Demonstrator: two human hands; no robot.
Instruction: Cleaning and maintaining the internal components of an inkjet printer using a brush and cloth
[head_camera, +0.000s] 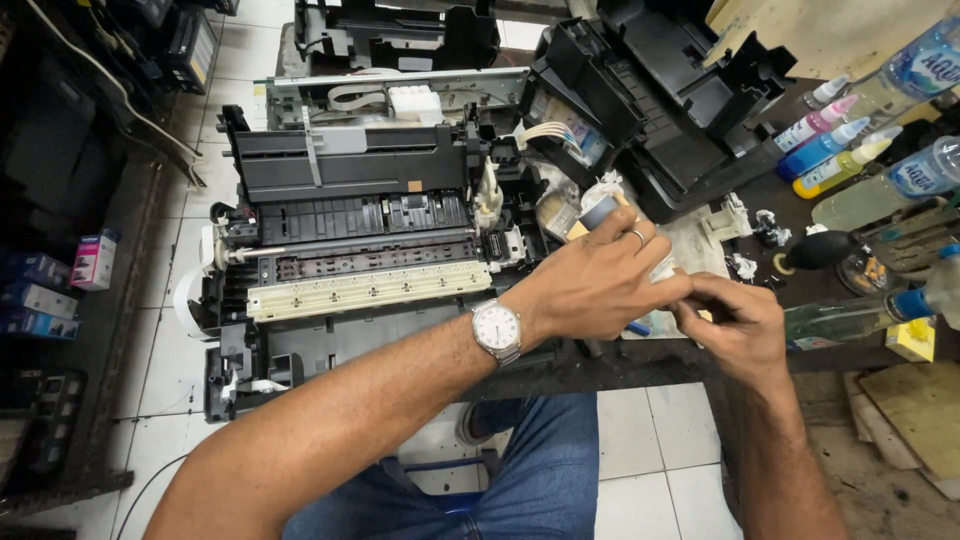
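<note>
- My left hand closes round a small grey-capped part beside the opened printer
- My right hand pinches white tissue against it
- The part looks light, rigid, probably slick; I grip its sides

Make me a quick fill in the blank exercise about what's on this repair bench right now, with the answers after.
1. The left hand has a ring on one finger and a ____ on its wrist.
2. The opened printer lies to the ____ of both hands.
3. The right hand meets the left hand over the ____ workbench.
4. Among the ink bottles, the one with a pink cap stands beside a ____ one.

Answers: wristwatch; left; dark; blue
</note>
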